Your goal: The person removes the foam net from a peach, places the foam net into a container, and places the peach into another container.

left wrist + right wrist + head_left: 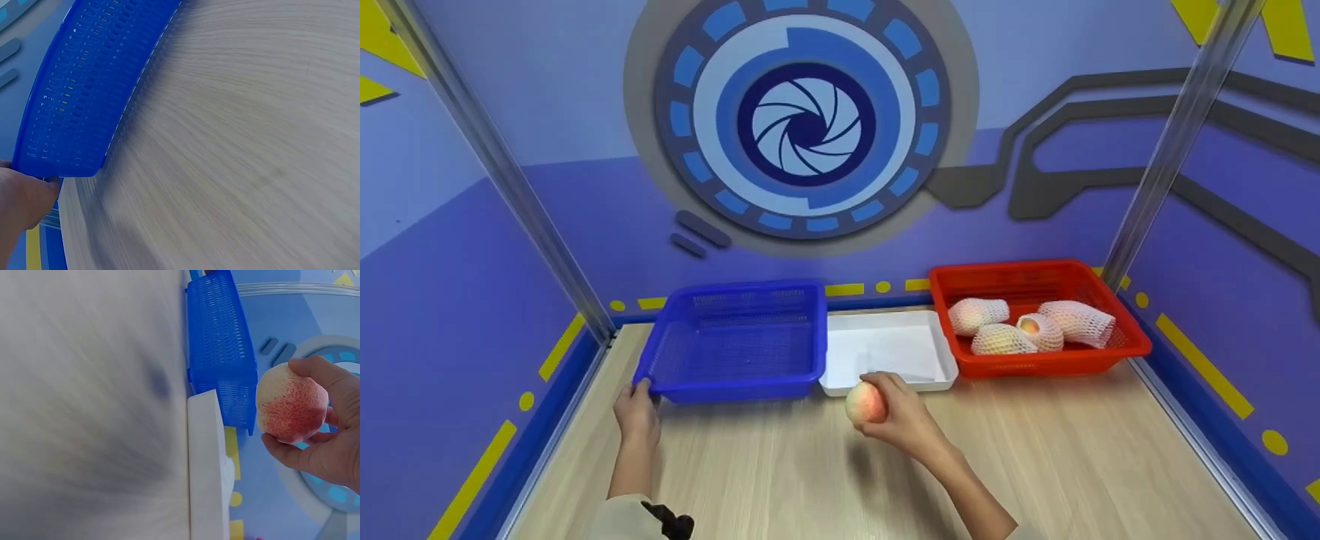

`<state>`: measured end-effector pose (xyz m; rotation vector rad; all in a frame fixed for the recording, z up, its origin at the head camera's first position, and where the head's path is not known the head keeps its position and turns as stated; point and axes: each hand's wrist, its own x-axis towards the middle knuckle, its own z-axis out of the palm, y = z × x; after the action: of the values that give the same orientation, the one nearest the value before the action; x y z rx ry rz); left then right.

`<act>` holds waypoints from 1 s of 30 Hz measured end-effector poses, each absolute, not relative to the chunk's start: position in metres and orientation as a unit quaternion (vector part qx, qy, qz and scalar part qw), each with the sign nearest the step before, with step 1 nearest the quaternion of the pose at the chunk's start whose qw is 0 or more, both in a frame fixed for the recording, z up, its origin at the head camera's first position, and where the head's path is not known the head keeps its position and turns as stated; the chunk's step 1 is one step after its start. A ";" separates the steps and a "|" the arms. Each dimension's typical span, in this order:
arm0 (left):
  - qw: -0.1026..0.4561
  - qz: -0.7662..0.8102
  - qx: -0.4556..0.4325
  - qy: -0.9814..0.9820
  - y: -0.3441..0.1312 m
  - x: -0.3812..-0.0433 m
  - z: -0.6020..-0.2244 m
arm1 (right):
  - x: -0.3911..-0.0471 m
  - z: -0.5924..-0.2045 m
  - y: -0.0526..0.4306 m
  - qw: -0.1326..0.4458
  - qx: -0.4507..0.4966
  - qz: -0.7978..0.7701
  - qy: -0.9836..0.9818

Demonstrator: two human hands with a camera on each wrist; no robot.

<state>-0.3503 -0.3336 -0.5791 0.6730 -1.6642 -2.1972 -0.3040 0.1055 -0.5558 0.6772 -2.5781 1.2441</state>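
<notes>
A pale yellow and pink peach (292,403) is held between the thumb and fingers of my right hand (901,417). In the head view the peach overlaps the front edge of a white tray (885,346). My left hand (637,415) grips the near left corner of a blue basket (735,388), its thumb over the rim. No fruit shows inside that basket. The left wrist view has the basket's slotted side, with the left hand (25,194) at its corner.
A red basket (1039,365) at the right holds several fruits in white foam nets (1003,340). The white tray stands between the two baskets on the wooden table (780,472). A printed panel wall (885,255) rises right behind them, with metal posts at both corners.
</notes>
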 end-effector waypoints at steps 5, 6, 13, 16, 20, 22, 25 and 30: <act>0.149 -0.768 0.237 -0.576 -0.335 -0.350 -0.581 | -0.306 -0.549 0.098 0.105 0.227 0.439 -0.863; 0.148 -0.769 0.237 -0.575 -0.335 -0.350 -0.581 | -0.307 -0.548 0.097 0.105 0.227 0.441 -0.862; 0.147 -0.766 0.237 -0.579 -0.335 -0.351 -0.581 | -0.309 -0.536 0.087 0.093 0.221 0.451 -0.860; 0.148 -0.766 0.239 -0.578 -0.334 -0.352 -0.581 | -0.309 -0.532 0.084 0.089 0.222 0.458 -0.856; 0.149 -0.762 0.240 -0.583 -0.335 -0.353 -0.583 | -0.310 -0.529 0.080 0.092 0.227 0.466 -0.850; 0.150 -0.760 0.239 -0.586 -0.335 -0.354 -0.584 | -0.310 -0.528 0.078 0.095 0.230 0.468 -0.848; 0.151 -0.757 0.236 -0.590 -0.336 -0.354 -0.585 | -0.312 -0.527 0.075 0.106 0.238 0.466 -0.846; 0.151 -0.755 0.239 -0.592 -0.335 -0.355 -0.585 | -0.316 -0.524 0.069 0.111 0.245 0.468 -0.842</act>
<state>-0.3549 -0.3353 -0.5851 0.6876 -1.7004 -2.1668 -0.3156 0.0686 -0.5240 0.7185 -2.4720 1.3750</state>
